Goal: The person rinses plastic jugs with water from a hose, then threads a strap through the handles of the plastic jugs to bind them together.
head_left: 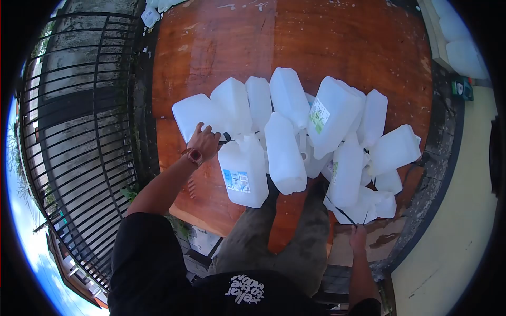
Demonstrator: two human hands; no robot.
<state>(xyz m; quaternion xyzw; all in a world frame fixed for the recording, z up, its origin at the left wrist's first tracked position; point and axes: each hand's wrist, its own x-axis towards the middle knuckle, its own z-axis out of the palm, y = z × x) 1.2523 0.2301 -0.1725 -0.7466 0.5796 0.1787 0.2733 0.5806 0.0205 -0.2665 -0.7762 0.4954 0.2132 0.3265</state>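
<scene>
Toward the left edge of the brown platform (295,37), the outermost white jug (195,113) is lying on its side, and my left hand (204,141) is bending over its near end, fingers partly curled and a little apart, beside a dark strap piece (226,137); I am not able to tell whether I am gripping that piece or only touching it. Just right of it, nearer the platform's near edge, the blue-labelled jug (243,176) is leaning in front of my leg, and a row of upright jugs (230,102) is standing behind it. In the middle, another jug (285,152) is tilting between my legs (269,210), while the green-labelled jug (333,118) is slanting beyond it. Further right, one jug (395,150) is pointing its base toward the platform's right edge, and a low jug (363,204) is lying close to the near right corner. Beside that corner my right hand (358,237) is pinching a black cord (344,214), which is running up against the low jug. I am, it seems, tying the jugs into one bunch, with the cord not yet drawn tight around them. The next move is probably calling for a firm pull on the right, keeping the cord clear of my legs, while the left side is being steadied so that the outer jugs are not slipping out.
</scene>
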